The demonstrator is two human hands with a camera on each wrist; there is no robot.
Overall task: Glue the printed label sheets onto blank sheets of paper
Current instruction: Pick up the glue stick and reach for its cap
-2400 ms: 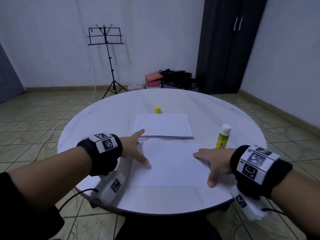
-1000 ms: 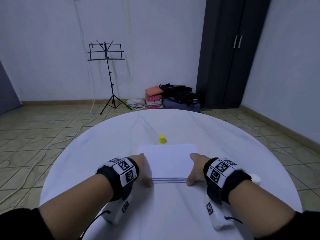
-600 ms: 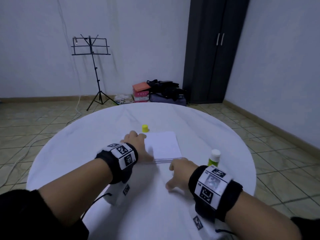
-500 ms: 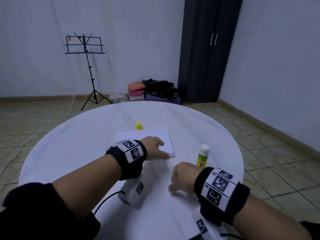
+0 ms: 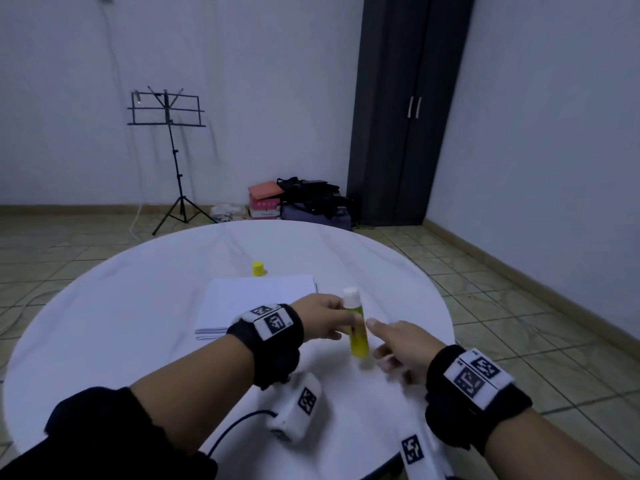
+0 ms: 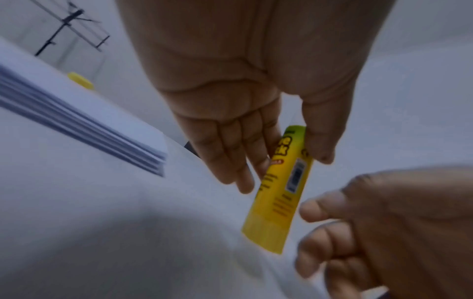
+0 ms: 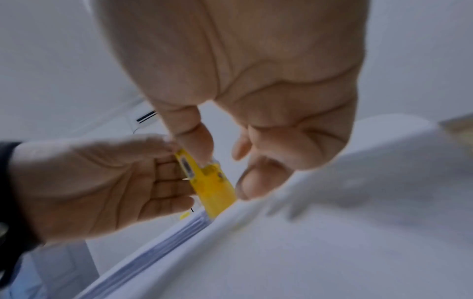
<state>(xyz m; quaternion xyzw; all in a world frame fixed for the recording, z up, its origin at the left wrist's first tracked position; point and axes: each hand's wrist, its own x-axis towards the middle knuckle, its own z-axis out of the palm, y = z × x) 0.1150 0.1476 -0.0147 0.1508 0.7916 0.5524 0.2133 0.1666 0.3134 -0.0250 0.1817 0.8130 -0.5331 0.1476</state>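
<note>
While the stack of sheets [image 5: 256, 306] lies at the centre of the round white bench [image 5: 104, 341], a yellow glue stick [image 5: 356, 327] is held upright just right of it, pinched near its white top between the thumb and fingers [image 6: 230, 153] of the left hand [image 5: 322, 322]. The right hand [image 5: 401, 344] is seen beside the stick's base, fingers loosely curled and gripping nothing. A yellow cap [image 5: 258, 268] stands behind the stack.

Yellow glue stick [image 5: 357, 329] upright, white tip uncapped; yellow cap [image 5: 258, 268] behind white paper stack [image 5: 256, 299] on table
</note>
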